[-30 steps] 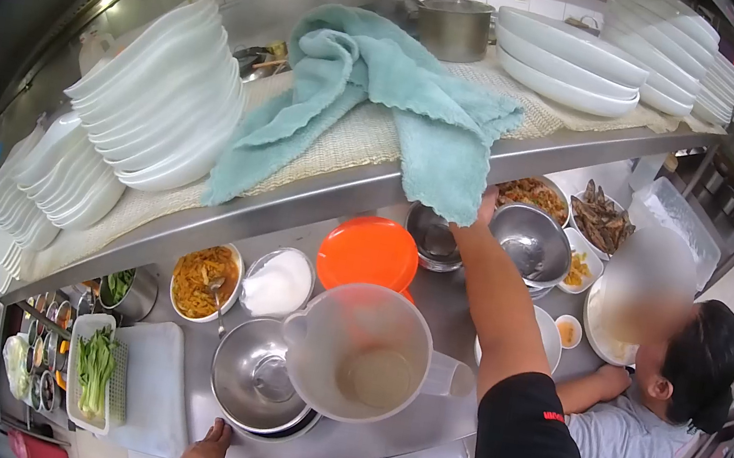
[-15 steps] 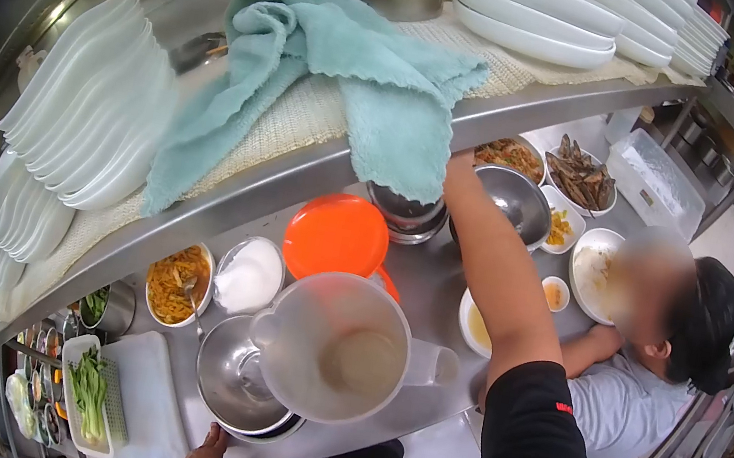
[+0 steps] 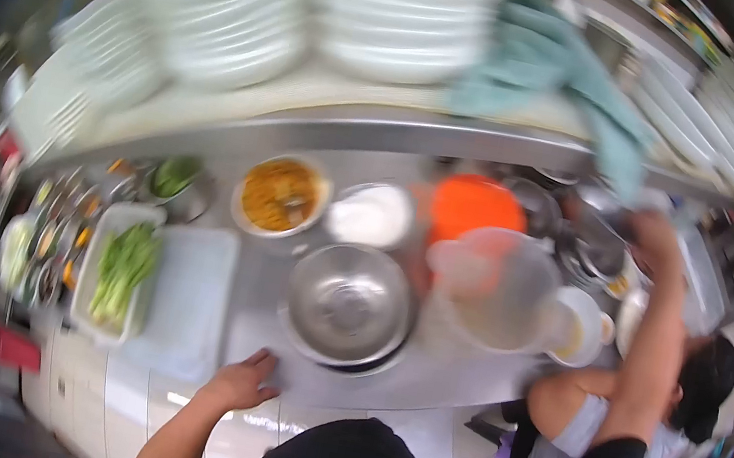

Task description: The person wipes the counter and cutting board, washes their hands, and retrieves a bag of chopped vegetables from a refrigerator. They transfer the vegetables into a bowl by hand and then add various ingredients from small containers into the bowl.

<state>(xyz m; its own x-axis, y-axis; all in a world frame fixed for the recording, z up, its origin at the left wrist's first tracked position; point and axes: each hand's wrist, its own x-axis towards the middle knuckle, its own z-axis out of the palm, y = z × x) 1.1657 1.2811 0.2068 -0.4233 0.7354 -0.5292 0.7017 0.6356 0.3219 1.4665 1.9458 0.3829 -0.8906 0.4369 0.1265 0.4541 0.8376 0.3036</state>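
My left hand (image 3: pixel 244 381) rests at the front edge of the steel counter with its fingers apart, holding nothing. Beside it stands a wide steel bowl (image 3: pixel 348 303), stacked on another. My right arm reaches out to the right below the shelf. Blurred by motion, my right hand (image 3: pixel 649 239) appears closed on the side of a metal bowl (image 3: pixel 601 231); its fingertips are hard to make out. A clear plastic jug (image 3: pixel 497 294) stands between my arms, in front of an orange lid (image 3: pixel 477 211). A bowl of white powder (image 3: pixel 370 216) sits behind the steel bowl.
A shelf (image 3: pixel 335 127) with stacked white plates (image 3: pixel 402 17) and a teal towel (image 3: pixel 550 61) overhangs the counter. Leafy greens (image 3: pixel 125 271) lie in a white basket beside a white board (image 3: pixel 186 296). A bowl of orange-brown food (image 3: pixel 279 195) stands behind. A co-worker (image 3: pixel 567 427) sits at right.
The view has swung left, so the counter appears further right. My right hand, hidden behind the shelf before, now shows at a metal bowl. My left hand stays at the counter edge.
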